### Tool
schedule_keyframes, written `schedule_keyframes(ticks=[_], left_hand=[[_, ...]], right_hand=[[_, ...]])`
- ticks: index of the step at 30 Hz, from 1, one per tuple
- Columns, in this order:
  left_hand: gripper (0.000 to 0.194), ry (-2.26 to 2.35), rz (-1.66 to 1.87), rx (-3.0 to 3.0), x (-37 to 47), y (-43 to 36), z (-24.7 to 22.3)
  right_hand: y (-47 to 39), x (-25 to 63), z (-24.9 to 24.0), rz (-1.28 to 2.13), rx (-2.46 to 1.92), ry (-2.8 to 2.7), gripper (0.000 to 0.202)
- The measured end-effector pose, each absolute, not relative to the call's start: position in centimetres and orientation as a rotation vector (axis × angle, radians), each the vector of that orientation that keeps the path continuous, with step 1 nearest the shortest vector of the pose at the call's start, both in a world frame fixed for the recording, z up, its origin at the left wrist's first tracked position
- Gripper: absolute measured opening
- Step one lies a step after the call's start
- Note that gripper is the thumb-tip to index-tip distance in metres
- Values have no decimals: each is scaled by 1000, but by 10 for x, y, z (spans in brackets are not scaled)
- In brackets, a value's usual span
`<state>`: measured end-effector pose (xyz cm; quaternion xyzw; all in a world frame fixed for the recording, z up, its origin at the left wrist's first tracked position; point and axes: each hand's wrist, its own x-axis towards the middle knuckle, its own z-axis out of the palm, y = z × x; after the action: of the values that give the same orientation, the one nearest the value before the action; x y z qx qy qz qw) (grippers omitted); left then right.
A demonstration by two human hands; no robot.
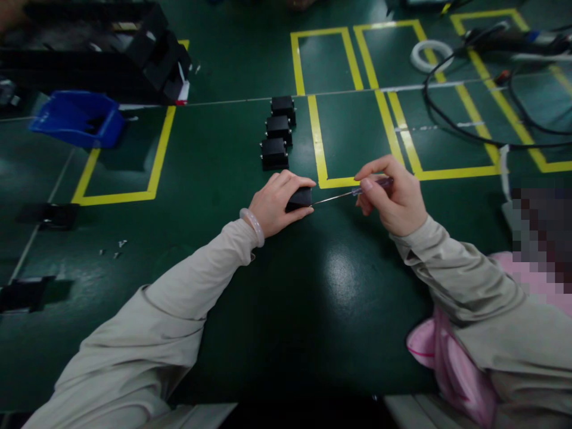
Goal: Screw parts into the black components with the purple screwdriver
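Observation:
My left hand [277,202] grips a small black box [300,199] on the green table, thumb and fingers on its opposite sides. In my right hand [395,196] is a screwdriver [355,191], pinched by its clear handle. Its thin shaft points left, and the tip meets the right side of the box near the lower corner. Whether a screw sits under the tip is too small to tell. Just beyond my left hand, three similar black boxes [274,152] stand in a row, with small screws at their sides.
A blue bin [80,119] and a large black rack [152,59] stand at the far left. Several loose screws [117,253] lie left of my arm. A white tape roll [431,56] and a black cable [447,122] occupy the right. Yellow tape [317,143] marks rectangles on the table.

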<state>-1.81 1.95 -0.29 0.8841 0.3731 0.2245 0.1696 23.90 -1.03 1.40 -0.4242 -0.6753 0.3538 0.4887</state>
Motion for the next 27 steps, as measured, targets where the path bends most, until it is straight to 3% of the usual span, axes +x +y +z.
schedule_keyframes(ticks=[13,27], left_hand=[[42,1063,624,2510,-18,20,-3],[41,1059,630,2515,-19,19,-3]], right_hand=[[-9,238,14,840,-1082,-1637,32],[-11,239,18,824,-1073,-1676,28]])
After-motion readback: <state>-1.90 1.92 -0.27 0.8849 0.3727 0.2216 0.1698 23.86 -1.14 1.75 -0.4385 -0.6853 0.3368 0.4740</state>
